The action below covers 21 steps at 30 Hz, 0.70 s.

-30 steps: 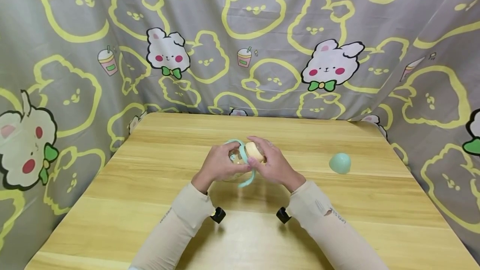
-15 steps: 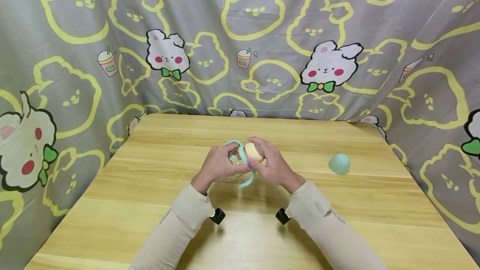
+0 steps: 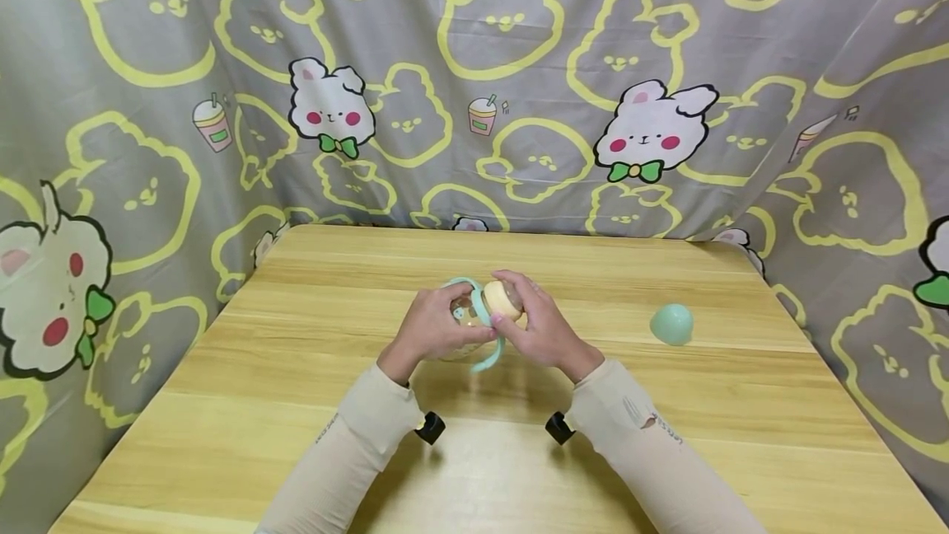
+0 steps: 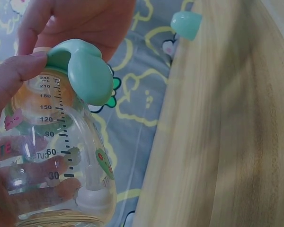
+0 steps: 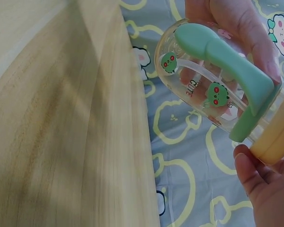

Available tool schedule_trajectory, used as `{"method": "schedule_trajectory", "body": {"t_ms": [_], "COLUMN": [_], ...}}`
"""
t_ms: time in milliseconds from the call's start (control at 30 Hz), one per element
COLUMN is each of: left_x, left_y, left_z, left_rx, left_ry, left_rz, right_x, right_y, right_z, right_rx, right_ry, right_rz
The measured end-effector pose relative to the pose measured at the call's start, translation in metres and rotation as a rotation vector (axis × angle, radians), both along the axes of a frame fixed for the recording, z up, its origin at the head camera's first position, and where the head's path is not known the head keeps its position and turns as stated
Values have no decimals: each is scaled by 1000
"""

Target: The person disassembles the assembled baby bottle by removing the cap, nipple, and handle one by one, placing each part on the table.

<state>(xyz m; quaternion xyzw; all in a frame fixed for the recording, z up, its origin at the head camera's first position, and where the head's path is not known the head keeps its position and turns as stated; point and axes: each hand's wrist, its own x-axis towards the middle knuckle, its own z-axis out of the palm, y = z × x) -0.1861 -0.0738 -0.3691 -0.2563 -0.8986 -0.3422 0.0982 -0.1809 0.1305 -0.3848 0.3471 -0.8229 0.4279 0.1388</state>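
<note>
A clear baby bottle (image 4: 57, 137) with a printed millilitre scale and a straw inside is held tilted above the table, its top toward the right. My left hand (image 3: 433, 321) grips the bottle's body, fingers curled round it. A mint-green handle ring (image 5: 232, 66) sits about the neck. My right hand (image 3: 539, 320) holds the pale yellow collar (image 5: 277, 132) at the bottle's top between thumb and fingers. In the right wrist view a small gap shows between collar and handle ring. The far side of the collar is hidden by the right hand.
A mint-green dome-shaped cap (image 3: 671, 324) rests on the wooden table (image 3: 296, 402), right of the hands. A grey curtain (image 3: 415, 31) with cartoon prints hangs behind and along both sides. Black wrist-camera mounts (image 3: 430, 428) stick out under the sleeves.
The yellow collar has turned and shifted very slightly under the right hand. Both hands keep hold of the bottle in nearly the same place; the cap has not moved.
</note>
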Motion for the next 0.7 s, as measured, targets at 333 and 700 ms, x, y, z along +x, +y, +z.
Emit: {"method": "schedule_trajectory", "body": {"t_ms": [333, 700], "left_x": [0, 1], "left_y": [2, 4], "left_z": [2, 2], "left_rx": [5, 17], "left_ry": [2, -32], "left_rz": [7, -8], "right_x": [-1, -2], "right_y": [1, 2], "right_z": [1, -3], "right_rx": [-9, 30], "right_ry": [33, -6], "right_rz": [19, -4]}}
